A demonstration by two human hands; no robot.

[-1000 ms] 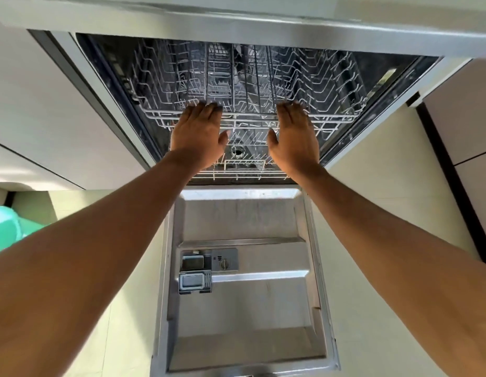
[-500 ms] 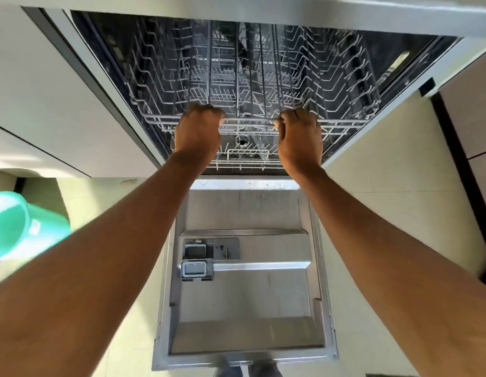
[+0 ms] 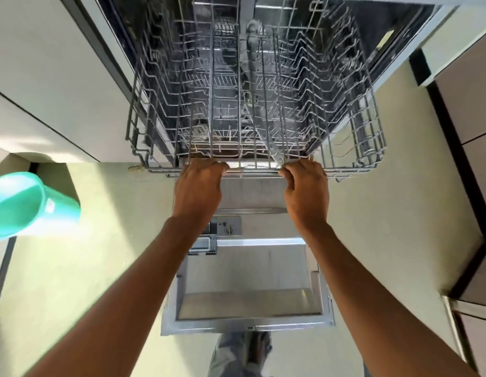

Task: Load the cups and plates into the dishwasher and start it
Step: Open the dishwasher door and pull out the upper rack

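Left hand [image 3: 199, 189] and right hand [image 3: 307, 191] each curl fingers round the front rail of the rack [image 3: 254, 172], side by side. It juts partway out of the dishwasher [image 3: 399, 42], above the lowered door [image 3: 250, 281]. A green tub [image 3: 24, 205] sits far left.

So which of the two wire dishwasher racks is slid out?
The upper grey wire rack, its front rail gripped by the left hand and right hand; the lower wire rack sits inside the tub.
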